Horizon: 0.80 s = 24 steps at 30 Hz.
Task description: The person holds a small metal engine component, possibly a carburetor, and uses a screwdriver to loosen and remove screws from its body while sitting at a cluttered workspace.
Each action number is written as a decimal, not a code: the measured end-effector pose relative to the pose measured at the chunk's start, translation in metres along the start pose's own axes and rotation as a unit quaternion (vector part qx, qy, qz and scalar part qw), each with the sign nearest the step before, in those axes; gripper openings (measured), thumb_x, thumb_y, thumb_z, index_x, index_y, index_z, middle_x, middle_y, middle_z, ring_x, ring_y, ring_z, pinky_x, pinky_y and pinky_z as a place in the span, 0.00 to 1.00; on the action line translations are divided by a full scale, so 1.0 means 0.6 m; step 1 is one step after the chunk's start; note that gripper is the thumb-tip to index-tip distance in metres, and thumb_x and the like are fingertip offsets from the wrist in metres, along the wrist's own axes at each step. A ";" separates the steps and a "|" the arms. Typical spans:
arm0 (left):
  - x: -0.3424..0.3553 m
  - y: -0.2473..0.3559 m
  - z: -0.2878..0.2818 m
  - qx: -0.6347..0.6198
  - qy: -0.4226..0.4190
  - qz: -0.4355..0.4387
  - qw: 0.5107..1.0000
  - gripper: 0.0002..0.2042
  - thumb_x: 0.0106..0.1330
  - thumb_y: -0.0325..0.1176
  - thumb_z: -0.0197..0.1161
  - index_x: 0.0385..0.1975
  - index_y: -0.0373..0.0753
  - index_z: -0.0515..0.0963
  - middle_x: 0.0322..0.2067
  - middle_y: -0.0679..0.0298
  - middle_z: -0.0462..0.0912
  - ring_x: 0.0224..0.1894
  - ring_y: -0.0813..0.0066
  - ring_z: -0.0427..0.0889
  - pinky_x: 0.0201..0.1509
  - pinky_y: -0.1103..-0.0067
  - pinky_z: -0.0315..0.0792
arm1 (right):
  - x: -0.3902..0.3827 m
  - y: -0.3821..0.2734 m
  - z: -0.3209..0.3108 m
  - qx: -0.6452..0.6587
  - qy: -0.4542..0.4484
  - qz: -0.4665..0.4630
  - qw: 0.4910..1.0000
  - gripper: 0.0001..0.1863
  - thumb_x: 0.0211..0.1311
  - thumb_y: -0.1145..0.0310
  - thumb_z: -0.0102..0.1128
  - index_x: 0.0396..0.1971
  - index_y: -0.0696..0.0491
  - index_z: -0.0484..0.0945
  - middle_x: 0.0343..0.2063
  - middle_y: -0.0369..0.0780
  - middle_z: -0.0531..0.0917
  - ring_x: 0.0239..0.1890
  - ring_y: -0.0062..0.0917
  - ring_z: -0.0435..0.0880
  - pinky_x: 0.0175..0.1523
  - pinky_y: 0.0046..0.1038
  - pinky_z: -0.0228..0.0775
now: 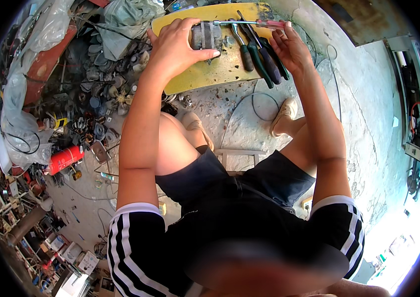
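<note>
Spanning a dark, boxy block with thumb and fingers in the head view, the left hand covers its left side, while the right hand pinches a screwdriver by its translucent red handle, the slim metal shaft's contact with the block too small to make out. The block is at the scuffed yellow board, close beside long-handled tools; rough concrete floor lies open past the board's right edge.
</note>
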State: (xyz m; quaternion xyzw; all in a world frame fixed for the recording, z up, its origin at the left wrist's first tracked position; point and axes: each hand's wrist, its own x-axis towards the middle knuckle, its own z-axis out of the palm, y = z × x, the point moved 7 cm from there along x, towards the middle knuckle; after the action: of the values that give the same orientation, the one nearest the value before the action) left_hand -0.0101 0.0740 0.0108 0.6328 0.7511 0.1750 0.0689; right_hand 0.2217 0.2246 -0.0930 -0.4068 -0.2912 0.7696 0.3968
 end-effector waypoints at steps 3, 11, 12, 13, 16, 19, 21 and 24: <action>0.000 0.000 0.000 0.004 -0.002 -0.002 1.000 0.42 0.44 0.57 0.75 0.60 0.45 0.70 0.58 0.56 0.75 0.65 0.57 0.67 0.71 0.44 0.37 | -0.004 -0.005 0.002 -0.033 -0.010 -0.007 0.999 0.13 0.75 0.65 0.44 0.53 0.53 0.71 0.46 0.40 0.78 0.49 0.22 0.80 0.53 0.24 0.78; 0.003 0.001 0.000 0.008 -0.008 -0.004 1.000 0.44 0.43 0.58 0.75 0.61 0.44 0.70 0.58 0.55 0.74 0.65 0.56 0.66 0.71 0.45 0.37 | 0.017 0.010 -0.017 -0.003 -0.021 0.001 1.000 0.16 0.75 0.63 0.45 0.56 0.53 0.69 0.47 0.38 0.79 0.48 0.21 0.79 0.55 0.24 0.76; 0.004 0.001 0.000 0.009 -0.009 -0.004 1.000 0.44 0.43 0.58 0.75 0.61 0.44 0.70 0.58 0.54 0.74 0.65 0.56 0.66 0.71 0.46 0.37 | 0.015 0.009 -0.017 -0.004 -0.011 -0.002 1.000 0.16 0.75 0.62 0.46 0.56 0.52 0.69 0.47 0.38 0.79 0.48 0.21 0.79 0.54 0.23 0.76; 0.003 0.001 0.000 0.009 -0.011 -0.005 1.000 0.44 0.43 0.58 0.75 0.61 0.44 0.70 0.58 0.54 0.74 0.65 0.56 0.66 0.72 0.46 0.38 | 0.010 0.005 -0.012 -0.005 -0.002 -0.005 1.000 0.16 0.74 0.61 0.47 0.56 0.51 0.70 0.46 0.37 0.79 0.47 0.20 0.79 0.54 0.23 0.76; 0.003 -0.001 0.001 0.009 -0.012 -0.008 1.000 0.44 0.43 0.58 0.75 0.61 0.44 0.69 0.59 0.54 0.74 0.65 0.56 0.66 0.72 0.47 0.38 | 0.007 0.001 -0.014 -0.024 0.008 -0.009 1.000 0.17 0.72 0.59 0.51 0.57 0.48 0.70 0.46 0.36 0.79 0.46 0.18 0.78 0.52 0.22 0.76; 0.003 0.000 0.001 0.008 -0.014 -0.009 1.000 0.44 0.43 0.58 0.75 0.61 0.44 0.69 0.59 0.53 0.74 0.65 0.56 0.66 0.72 0.47 0.38 | 0.005 0.000 -0.015 -0.038 0.010 -0.020 0.999 0.18 0.73 0.60 0.51 0.58 0.49 0.70 0.46 0.36 0.79 0.46 0.18 0.78 0.53 0.23 0.75; 0.004 0.000 0.000 0.008 -0.018 -0.011 1.000 0.44 0.43 0.58 0.75 0.61 0.43 0.69 0.59 0.53 0.74 0.65 0.56 0.66 0.72 0.47 0.38 | 0.005 -0.001 -0.014 -0.043 0.007 -0.020 0.999 0.18 0.73 0.62 0.49 0.58 0.51 0.69 0.46 0.36 0.79 0.48 0.19 0.79 0.54 0.24 0.76; 0.005 -0.001 0.002 0.009 -0.020 -0.010 1.000 0.44 0.43 0.58 0.75 0.61 0.43 0.69 0.58 0.53 0.74 0.65 0.56 0.66 0.72 0.48 0.38 | 0.010 0.002 -0.013 -0.037 -0.008 -0.007 0.999 0.18 0.74 0.65 0.47 0.59 0.53 0.69 0.47 0.37 0.79 0.47 0.20 0.79 0.53 0.24 0.76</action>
State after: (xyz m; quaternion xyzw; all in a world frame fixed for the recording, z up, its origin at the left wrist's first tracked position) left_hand -0.0108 0.0769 0.0100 0.6290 0.7576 0.1548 0.0803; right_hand 0.2260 0.2299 -0.1001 -0.4134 -0.3253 0.7585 0.3846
